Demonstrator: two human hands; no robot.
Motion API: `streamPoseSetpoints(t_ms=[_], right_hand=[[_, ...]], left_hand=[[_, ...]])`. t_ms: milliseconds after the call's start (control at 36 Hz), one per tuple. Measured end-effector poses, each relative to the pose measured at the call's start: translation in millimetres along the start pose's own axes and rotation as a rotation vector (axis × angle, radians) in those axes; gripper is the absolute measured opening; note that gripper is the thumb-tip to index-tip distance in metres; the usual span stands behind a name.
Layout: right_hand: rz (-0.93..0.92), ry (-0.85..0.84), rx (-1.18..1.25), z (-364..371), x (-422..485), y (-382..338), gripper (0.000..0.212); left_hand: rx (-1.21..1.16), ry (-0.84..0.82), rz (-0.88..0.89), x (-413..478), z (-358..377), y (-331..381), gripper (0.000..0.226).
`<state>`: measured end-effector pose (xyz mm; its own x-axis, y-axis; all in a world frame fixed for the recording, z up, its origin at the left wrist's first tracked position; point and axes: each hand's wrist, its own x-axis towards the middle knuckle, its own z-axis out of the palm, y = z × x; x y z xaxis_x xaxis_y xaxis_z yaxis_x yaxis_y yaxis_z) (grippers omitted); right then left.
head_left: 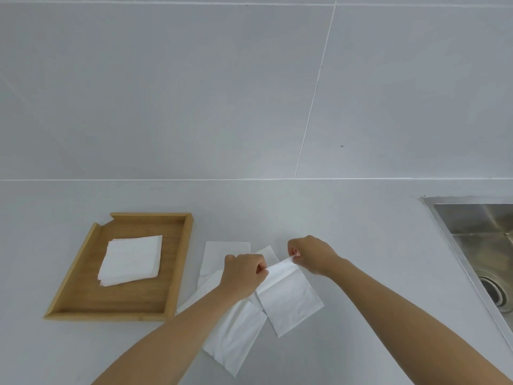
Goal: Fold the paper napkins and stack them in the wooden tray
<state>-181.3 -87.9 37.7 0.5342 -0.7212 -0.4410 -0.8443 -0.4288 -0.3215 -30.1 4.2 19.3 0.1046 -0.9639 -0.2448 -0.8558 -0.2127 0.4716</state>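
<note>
A white paper napkin (288, 298) lies on the counter in the middle, its far edge lifted off the surface. My left hand (244, 273) pinches that edge's left corner and my right hand (312, 255) pinches its right corner. Under and around it lie other loose napkins: one (227, 252) behind my left hand and one (236, 340) under my left forearm. At the left sits the wooden tray (177, 270), holding a stack of folded napkins (131, 259).
A steel sink (483, 245) is set into the counter at the right edge, its drain visible. A grey tiled wall (249, 93) rises behind the counter. Bare counter (374, 232) lies between the napkins and the sink.
</note>
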Motion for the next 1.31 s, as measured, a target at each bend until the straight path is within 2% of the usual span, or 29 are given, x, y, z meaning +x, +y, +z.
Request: streamPoseSetpoints(t_ms=[278, 556, 667, 750, 833, 1000, 1111, 1306], right_hand=[[-0.015, -0.07, -0.105, 13.7, -31.2, 13.6, 0.015], [0.034, -0.194, -0.173, 34.8, -51.1, 29.0, 0.022], [0.062, -0.24, -0.124, 29.7, -48.8, 31.0, 0.038], [0.066, -0.206, -0.067, 21.5, -41.9, 28.7, 0.051], [0.043, -0.116, -0.042, 17.6, -32.1, 23.6, 0.049], [-0.011, -0.065, -0.075, 27.5, -13.8, 14.7, 0.043], [-0.029, -0.082, -0.1, 36.9, -6.1, 14.7, 0.047], [-0.023, -0.122, -0.175, 43.8, -2.5, 17.4, 0.047]], left_hand=[[-0.064, -0.091, 0.069, -27.2, 23.5, 17.1, 0.018], [-0.032, -0.224, 0.092, -43.7, 47.6, 22.0, 0.022], [0.001, -0.236, 0.047, -37.9, 45.7, 17.0, 0.034], [0.038, -0.141, 0.004, -27.7, 38.3, 10.4, 0.036], [0.126, -0.085, -0.051, -18.7, 33.9, 6.1, 0.039], [0.239, -0.13, -0.148, -10.1, 39.5, 7.5, 0.044], [0.299, -0.159, -0.181, -9.1, 44.8, 9.4, 0.045], [0.335, -0.185, -0.198, -7.9, 46.8, 15.3, 0.033]])
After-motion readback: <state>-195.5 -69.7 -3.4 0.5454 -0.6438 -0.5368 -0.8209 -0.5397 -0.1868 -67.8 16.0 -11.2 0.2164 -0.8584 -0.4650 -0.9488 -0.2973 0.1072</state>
